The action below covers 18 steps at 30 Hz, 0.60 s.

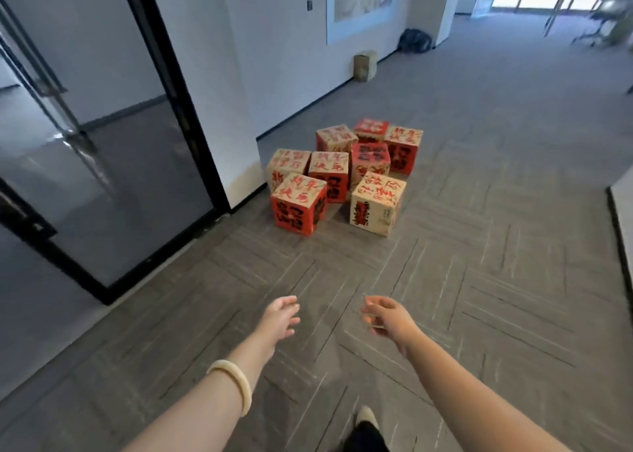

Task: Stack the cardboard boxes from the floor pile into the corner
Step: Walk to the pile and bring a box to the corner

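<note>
Several cube-shaped cardboard boxes with red and black lettering lie in a loose pile on the grey carpet, close to a white wall corner. The nearest two are a red-sided box and a pale box. My left hand, with a pale bangle on its wrist, and my right hand reach forward over bare carpet, well short of the pile. Both hands hold nothing, their fingers loosely spread.
A glass door with a black frame stands at the left. Farther along the wall sit a small brown box and a dark bag. Chairs and a table stand at the far right. My shoe shows at the bottom.
</note>
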### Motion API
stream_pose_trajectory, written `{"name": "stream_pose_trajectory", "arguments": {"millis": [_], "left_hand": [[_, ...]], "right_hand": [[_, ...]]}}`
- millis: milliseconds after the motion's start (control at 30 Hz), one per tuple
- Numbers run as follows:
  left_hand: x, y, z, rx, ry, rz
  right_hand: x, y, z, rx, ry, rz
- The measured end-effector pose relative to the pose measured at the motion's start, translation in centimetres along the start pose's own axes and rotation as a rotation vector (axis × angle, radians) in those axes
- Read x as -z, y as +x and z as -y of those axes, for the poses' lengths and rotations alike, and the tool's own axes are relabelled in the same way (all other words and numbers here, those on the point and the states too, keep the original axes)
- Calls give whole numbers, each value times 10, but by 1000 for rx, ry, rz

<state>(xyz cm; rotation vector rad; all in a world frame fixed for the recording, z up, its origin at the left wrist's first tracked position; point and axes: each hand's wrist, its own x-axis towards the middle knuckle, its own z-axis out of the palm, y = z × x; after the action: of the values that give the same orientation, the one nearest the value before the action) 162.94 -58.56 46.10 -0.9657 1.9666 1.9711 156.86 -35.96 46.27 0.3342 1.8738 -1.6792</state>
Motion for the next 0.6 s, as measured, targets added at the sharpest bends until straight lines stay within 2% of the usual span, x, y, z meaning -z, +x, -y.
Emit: {"name": "stream_pose_trajectory", "arguments": {"millis": [267, 600], "left_hand": [[-82, 131, -101, 36, 13, -8], [-156, 322, -208, 122, 29, 61]], "right_hand": [[98, 142, 95, 4, 55, -98], [169, 308, 175, -88, 100, -211]]}}
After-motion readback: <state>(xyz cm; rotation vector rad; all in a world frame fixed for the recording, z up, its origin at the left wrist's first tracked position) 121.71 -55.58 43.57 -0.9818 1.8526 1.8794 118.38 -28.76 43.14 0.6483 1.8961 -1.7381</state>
